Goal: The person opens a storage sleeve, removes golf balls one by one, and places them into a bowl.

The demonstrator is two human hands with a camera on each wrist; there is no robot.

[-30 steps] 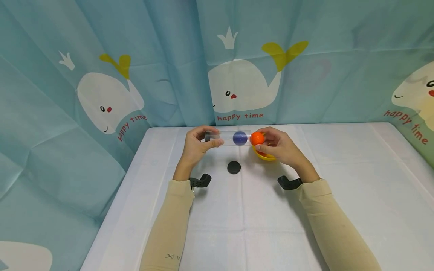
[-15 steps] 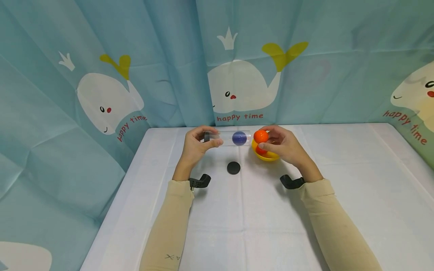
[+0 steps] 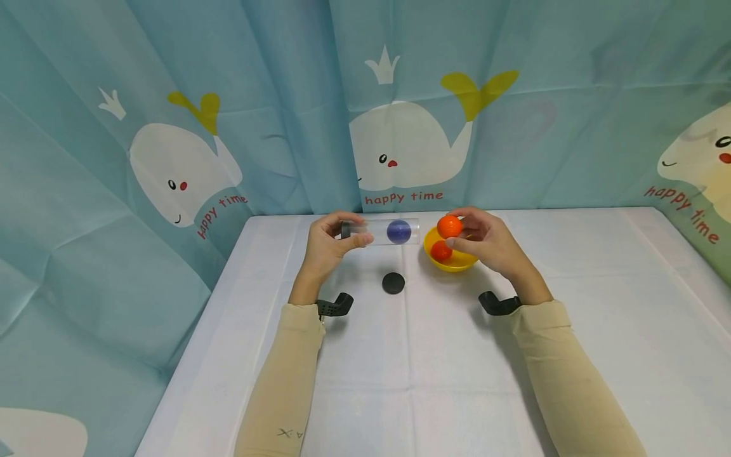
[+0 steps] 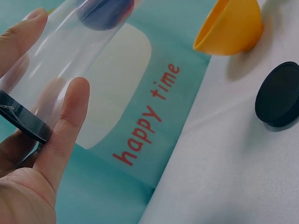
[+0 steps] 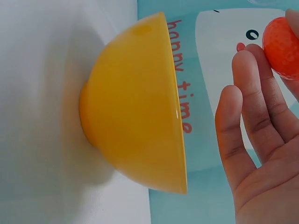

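My left hand (image 3: 331,254) grips a clear plastic tube (image 3: 374,232) by its left end, where a black cap (image 4: 23,117) closes it. The tube lies level above the table, its right end uncapped, with a dark blue ball (image 3: 398,232) inside. To the right, my right hand (image 3: 491,244) pinches an orange ball (image 3: 449,226) between thumb and fingertips, apart from the tube's mouth. Below that ball stands a yellow bowl (image 3: 457,264), and a red-orange ball (image 3: 441,251) rests in it. In the right wrist view the orange ball (image 5: 283,48) shows a dimpled surface.
A round black lid (image 3: 393,283) lies on the white-covered table (image 3: 365,355), in front of the tube. Behind the table's far edge hangs a blue curtain (image 3: 308,127) printed with whales. A black camera mount sits on each wrist.
My right hand has drawn the orange ball away from the tube's open end, rightward over the bowl, uncovering the ball in it. The tube has shifted slightly left in my left hand.
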